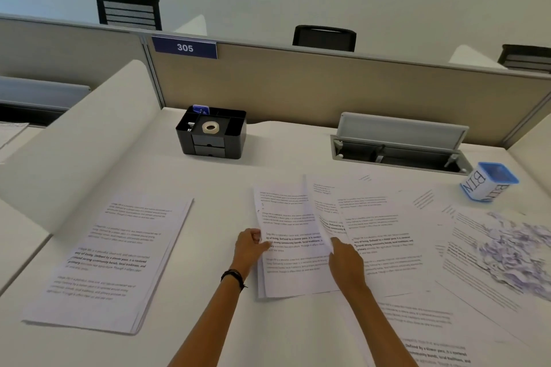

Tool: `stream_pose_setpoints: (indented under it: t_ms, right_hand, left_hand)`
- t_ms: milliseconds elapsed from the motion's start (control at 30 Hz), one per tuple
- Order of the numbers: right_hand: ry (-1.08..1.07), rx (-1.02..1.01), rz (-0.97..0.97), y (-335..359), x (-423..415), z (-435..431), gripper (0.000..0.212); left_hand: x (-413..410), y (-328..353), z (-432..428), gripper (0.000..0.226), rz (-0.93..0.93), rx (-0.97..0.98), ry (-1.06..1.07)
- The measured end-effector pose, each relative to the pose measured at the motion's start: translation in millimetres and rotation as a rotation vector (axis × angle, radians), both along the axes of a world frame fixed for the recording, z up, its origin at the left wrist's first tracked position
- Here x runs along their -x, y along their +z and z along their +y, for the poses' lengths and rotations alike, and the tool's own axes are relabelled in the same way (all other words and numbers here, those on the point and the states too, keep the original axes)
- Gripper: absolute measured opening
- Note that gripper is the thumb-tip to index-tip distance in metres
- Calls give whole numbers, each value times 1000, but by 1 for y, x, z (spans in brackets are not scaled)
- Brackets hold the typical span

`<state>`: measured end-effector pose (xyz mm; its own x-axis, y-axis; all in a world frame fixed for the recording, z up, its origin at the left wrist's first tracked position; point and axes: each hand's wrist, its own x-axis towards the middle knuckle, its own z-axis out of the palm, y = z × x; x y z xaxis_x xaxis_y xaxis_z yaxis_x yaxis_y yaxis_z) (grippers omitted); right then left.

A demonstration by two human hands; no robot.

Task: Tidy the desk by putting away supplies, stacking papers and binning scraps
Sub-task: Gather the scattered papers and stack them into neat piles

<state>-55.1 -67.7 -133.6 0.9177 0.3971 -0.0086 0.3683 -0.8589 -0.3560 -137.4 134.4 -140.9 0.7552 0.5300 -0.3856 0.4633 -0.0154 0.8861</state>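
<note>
The left hand [250,247] pinches the left edge of a sheaf [293,265] lying on the desk [226,185], fingers curled. The right hand [346,262] meets the sheaf's right edge, where a sheet curls up; whether it grips cannot be told. A neat stack [110,259] lies well to the left and loose sheets [387,232] fan out to the right, with scraps [512,253] heaped on them. Beyond the scraps stands the bin [489,182], its contents unclear. The organizer [211,140] at the back holds tape [210,127].

White desk [283,155] carries papers [104,262], organizer [211,134], bin [477,185].
</note>
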Motion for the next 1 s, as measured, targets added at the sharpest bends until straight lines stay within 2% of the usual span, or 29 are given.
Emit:
stream_pose_setpoints:
  t_ms: [167, 333, 433, 467, 567, 633, 733, 800, 900, 933, 1000]
  right_hand:
    - [113, -186, 13, 2, 4, -1, 26]
    - [356, -151, 84, -2, 22, 16, 23]
    - [479, -176, 57, -9, 37, 28, 27]
    - [501, -166, 78, -7, 42, 31, 32]
    - [529, -153, 240, 3, 48, 33, 81]
    - [545, -153, 433, 8, 41, 28, 93]
    - [536, -224, 570, 19, 22, 14, 86]
    - [415, -296, 457, 15, 6, 0, 87]
    - [280, -252, 293, -2, -15, -28, 105]
    - [278, -205, 294, -7, -21, -36, 102]
    - [327, -53, 269, -14, -28, -49, 68]
  left_hand:
    - [0, -3, -13, 23, -80, 5, 125]
    - [1, -8, -18, 13, -83, -28, 142]
    - [-1, -9, -17, 22, -83, -24, 122]
    - [-2, -5, -18, 25, -91, -15, 116]
    - [-7, -3, -18, 34, -94, 11, 133]
    - [-7, -1, -16, 46, -67, 11, 137]
    - [-6, -3, -13, 51, -48, -44, 55]
    - [-4, -2, -15, 49, -41, -106, 26]
    - [-3, 2, -15, 43, -58, -200, 28]
    - [-3, 6, -14, 42, -66, -233, 34]
    - [-1, 15, -10, 39, -95, -284, 54]
